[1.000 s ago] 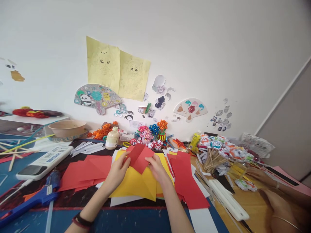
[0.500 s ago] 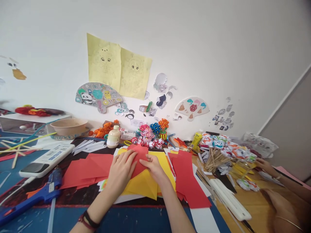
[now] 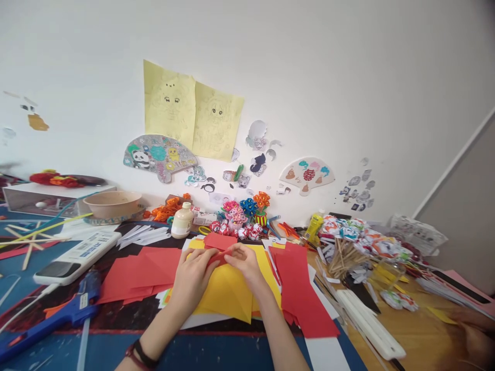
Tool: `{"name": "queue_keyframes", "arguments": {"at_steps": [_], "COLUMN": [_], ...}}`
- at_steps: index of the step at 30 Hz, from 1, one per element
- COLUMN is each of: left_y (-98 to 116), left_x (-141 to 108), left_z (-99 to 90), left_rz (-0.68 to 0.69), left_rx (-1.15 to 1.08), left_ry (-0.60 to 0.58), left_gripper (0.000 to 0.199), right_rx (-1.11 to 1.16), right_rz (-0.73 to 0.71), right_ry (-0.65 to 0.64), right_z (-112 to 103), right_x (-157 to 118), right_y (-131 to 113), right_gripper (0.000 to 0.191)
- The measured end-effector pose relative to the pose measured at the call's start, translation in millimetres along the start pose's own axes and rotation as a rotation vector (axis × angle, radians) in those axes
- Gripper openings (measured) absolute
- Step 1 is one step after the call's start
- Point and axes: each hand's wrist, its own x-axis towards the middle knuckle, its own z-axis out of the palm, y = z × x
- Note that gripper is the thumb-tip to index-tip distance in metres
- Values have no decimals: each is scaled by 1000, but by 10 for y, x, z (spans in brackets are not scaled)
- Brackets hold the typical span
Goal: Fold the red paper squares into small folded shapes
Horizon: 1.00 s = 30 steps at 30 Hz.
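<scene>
Between my two hands a small piece of red paper [image 3: 221, 257] is pinched and looks folded or rolled. My left hand [image 3: 194, 273] closes on its left end, and my right hand [image 3: 243, 263] on its right end. Below them lies a pile of yellow paper [image 3: 226, 296]. Another red piece [image 3: 219, 241] rests just behind my fingers. Red sheets [image 3: 145, 270] are spread left of my left hand, and more red sheets [image 3: 303, 291] lie to the right over white paper.
A blue glue gun [image 3: 73, 309] and a white power strip [image 3: 79, 257] lie at left. A glue bottle [image 3: 182, 221] and craft flowers [image 3: 247, 207] stand behind. Wooden sticks [image 3: 342, 256] are at right, with another person's blurred hand [image 3: 477, 335] at the far right.
The red paper between my hands has gone from a flat, wide sheet to a narrow strip. The other person's hands at right have moved lower and toward the frame's edge.
</scene>
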Motion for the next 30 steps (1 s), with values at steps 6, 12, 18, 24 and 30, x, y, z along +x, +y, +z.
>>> {"name": "queue_keyframes", "arguments": {"at_steps": [6, 12, 18, 24, 30], "left_y": [-4, 54, 62, 60, -26], "left_x": [31, 57, 51, 55, 70], "left_z": [-2, -49, 8, -51, -58], "left_rz": [-203, -309, -330, -325, -462], "left_rx": [-294, -467, -448, -507, -432], "left_ry": [-196, -311, -341, -424, -263], "left_gripper": [25, 26, 20, 19, 19], "right_rx": [-184, -193, -152, -126, -126], "right_rz": [-96, -13, 29, -22, -69], "right_ry": [-48, -65, 18, 343, 413], "right_z": [-1, 37, 36, -325, -422], "right_x": [-8, -43, -15, 71, 84], "right_y": [-43, 5, 97, 130, 132], "right_gripper": [22, 21, 21, 22, 24]}}
